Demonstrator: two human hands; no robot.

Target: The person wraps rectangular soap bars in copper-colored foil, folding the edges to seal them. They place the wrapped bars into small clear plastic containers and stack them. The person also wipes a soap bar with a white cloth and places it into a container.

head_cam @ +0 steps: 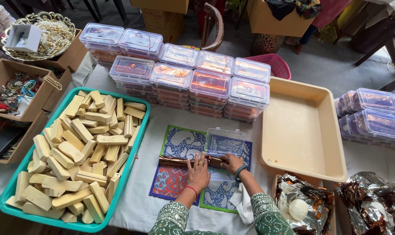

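White cloth (149, 174) covers the work table, with cardboard boxes and a grey floor beyond it. At the far left, open cardboard boxes (14, 93) hold tangled jewellery, and a gilt basket (40, 37) holds pearl strands. Next comes a teal tray (138, 146) heaped with pale wooden blocks (77, 152), none of them wrapped as far as can be seen.

At the centre, on a blue patterned mat (182, 143), lies a copper foil-wrapped bar (173, 161). The person's left hand (198, 172) rests flat on it with fingers spread, pressing the foil down. The right hand (231, 163) grips the bar's other end with fingers curled; whether it pinches a foil edge cannot be told. Just behind the hands stands an open clear plastic box (225, 141), nothing in it yet.

Behind that, stacks of closed clear boxes (193, 80) already hold copper-wrapped pieces, so a good many appear finished, while the full tray suggests much remains. To the right sits a beige tray (300, 130), then more filled boxes (374, 117), cut off by the frame edge. At the lower right, crumpled foil sheets (371, 204) surround a white rounded lump (298, 209) whose nature is hard to make out.
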